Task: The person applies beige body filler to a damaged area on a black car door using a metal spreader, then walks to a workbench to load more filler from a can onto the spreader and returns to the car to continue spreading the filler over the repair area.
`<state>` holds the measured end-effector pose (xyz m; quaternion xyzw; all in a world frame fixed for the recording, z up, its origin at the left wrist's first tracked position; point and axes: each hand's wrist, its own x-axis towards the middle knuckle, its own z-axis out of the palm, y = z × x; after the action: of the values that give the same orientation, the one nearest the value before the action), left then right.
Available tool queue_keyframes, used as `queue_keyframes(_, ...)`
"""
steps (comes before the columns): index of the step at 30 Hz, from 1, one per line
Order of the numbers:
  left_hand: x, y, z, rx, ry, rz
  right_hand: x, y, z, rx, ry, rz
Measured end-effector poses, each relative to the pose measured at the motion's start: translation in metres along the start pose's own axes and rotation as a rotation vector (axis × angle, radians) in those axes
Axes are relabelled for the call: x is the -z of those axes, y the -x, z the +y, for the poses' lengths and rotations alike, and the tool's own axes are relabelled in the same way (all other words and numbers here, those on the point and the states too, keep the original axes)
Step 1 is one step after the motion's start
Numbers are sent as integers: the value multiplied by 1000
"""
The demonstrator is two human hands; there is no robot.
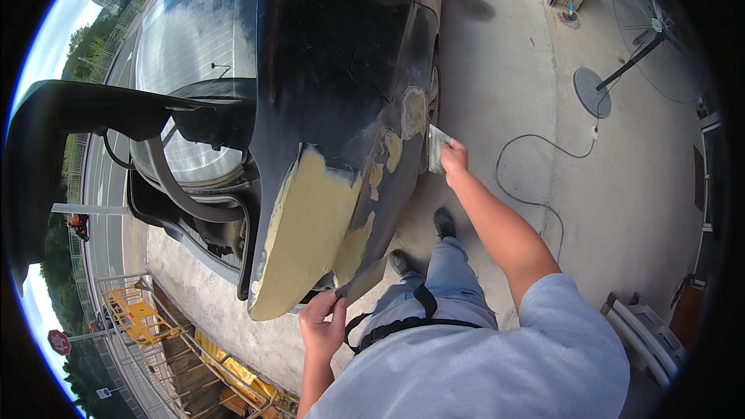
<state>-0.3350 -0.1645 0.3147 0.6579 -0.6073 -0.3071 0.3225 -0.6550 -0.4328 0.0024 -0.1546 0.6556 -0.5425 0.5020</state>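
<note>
A black car stands in front of me with its trunk lid raised. Patches of yellowish body filler cover its rear corner and side panel. My right hand is stretched out and holds a flat spreader blade against the panel near a filler patch by the wheel arch. My left hand grips a dark flat board held low beside the car's rear corner. My legs and dark shoes show below on the concrete.
A standing fan on a round base is at the upper right, with a cable looping over the concrete floor. White plastic furniture sits at the lower right. Yellow barriers lie at the lower left.
</note>
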Motion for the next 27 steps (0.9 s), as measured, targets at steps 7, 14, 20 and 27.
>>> queue_keyframes(7,-16,-19,31,195,-175,145,-49,-125,42,43,204,217)
queue_keyframes(14,-27,-36,37,248,-217,180,-61,-110,29,183,293,118)
queue_keyframes(20,-30,-51,34,264,-208,188,-81,-59,26,577,564,139)
queue_keyframes(27,-29,-68,43,256,-212,206,-77,7,39,634,519,-9)
